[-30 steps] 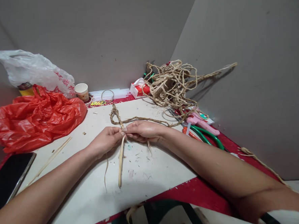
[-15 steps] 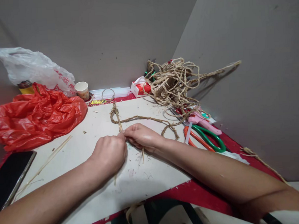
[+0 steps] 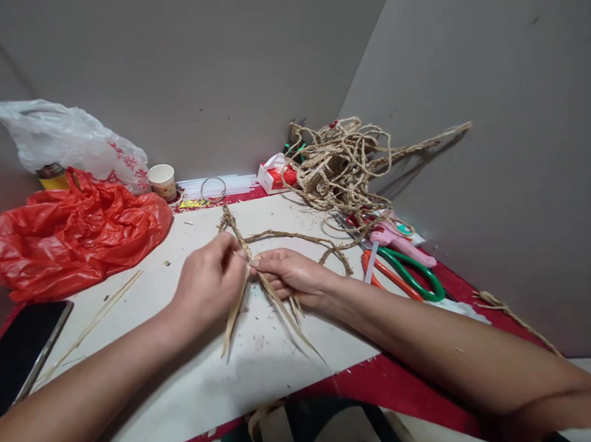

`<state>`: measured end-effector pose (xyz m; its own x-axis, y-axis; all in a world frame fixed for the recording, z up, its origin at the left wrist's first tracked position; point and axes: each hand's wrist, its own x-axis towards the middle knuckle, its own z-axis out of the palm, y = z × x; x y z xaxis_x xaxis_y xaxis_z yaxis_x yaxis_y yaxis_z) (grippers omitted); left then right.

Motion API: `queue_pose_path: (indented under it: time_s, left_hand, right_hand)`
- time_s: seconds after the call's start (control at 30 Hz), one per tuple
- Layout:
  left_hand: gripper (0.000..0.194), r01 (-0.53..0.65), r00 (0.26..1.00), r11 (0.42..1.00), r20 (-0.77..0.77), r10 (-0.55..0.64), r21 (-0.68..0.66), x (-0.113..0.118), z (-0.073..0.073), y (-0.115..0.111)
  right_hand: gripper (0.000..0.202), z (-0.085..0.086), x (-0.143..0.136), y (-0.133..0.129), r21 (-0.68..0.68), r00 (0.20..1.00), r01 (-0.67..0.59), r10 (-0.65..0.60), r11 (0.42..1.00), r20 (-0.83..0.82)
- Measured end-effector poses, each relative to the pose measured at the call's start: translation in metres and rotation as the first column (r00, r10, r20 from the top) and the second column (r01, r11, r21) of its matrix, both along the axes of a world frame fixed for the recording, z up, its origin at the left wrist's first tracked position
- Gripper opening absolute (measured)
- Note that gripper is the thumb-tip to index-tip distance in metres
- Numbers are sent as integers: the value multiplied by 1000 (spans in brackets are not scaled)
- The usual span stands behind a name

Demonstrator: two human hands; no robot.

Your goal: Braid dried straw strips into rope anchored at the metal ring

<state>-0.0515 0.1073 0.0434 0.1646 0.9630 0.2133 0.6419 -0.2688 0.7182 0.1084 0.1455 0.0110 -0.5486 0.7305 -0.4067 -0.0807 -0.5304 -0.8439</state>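
Note:
A braided straw cord runs over the white sheet, with a loop at its far end and its worked end between my hands. My left hand is closed at the cord's left side, fingers bent around it. From the right, my right hand pinches the same end between thumb and fingers. Loose flat straw strands fan out below the pinch toward me, one to the left and others to the right. The exact hold of the left fingertips is partly hidden.
A tangled heap of straw cord lies at the back right, near a tissue box. Green-handled scissors and a pink tool sit at right. Left are a red plastic bag, paper cup and phone.
My left hand has turned and shifted up and left, its fingers now more visible. The loose strands have come into view, spread below the hands. My right hand stays nearly in place.

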Motion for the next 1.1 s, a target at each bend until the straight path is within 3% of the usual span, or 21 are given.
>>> queue_pose_path:
  time_s: [0.07,0.13,0.17,0.2,0.23,0.33,0.4,0.47,0.5,0.57,0.67,0.77,0.93,1.03,1.1]
  left_hand:
    - [15,73,959,958,283,9,-276,-3,-6,15]
    - [20,270,875,794,482,33,-545,-4,-14,24]
    - [21,337,847,719,530,51,-608,-4,-17,25]
    - [22,365,836,684,546,58,-631,-4,-20,26]
    - [22,364,839,690,542,50,-626,-4,-21,26]
    - [22,315,875,789,484,-26,-528,-6,-24,27]
    - [23,299,903,821,422,-79,-486,-8,-26,30]
    - [24,280,925,833,366,-102,-476,-10,-29,33]
    - [25,271,932,835,348,-103,-479,-10,-31,35]
    - [27,261,937,831,337,-95,-491,-9,-36,36]
    - [28,256,929,835,362,-74,-486,-7,-39,35]
    - [27,241,923,855,381,-55,-460,-5,-39,32]
    - [25,233,917,846,399,-27,-479,-4,-35,29]
    - [27,235,894,835,448,15,-498,-2,-32,28]
    - [30,234,873,815,484,64,-531,0,-30,26]
  right_hand:
    - [33,0,-1,0,34,1000,-27,27,999,-6]
    - [34,-1,-2,0,95,999,-43,41,995,19]
    - [33,-1,-2,1,129,998,-47,41,991,45]
    - [32,-2,-2,1,164,996,-54,42,985,79]
    - [30,-2,-1,2,198,992,-67,43,978,121]
    - [26,-1,2,6,372,952,-168,53,913,301]
    - [27,2,5,7,538,884,-283,-3,794,468]
    - [26,4,5,5,655,786,-405,-123,638,605]
    - [25,5,5,3,679,731,-461,-189,572,656]
    - [25,6,3,-2,675,623,-549,-296,494,724]
    - [27,8,2,-7,625,513,-627,-357,465,780]
    - [30,15,4,-10,588,482,-669,-338,454,809]
    - [32,30,7,-18,598,530,-629,-289,497,797]
    - [30,25,2,-27,607,571,-627,-242,489,784]
    - [29,18,-2,-31,588,538,-662,-251,465,805]
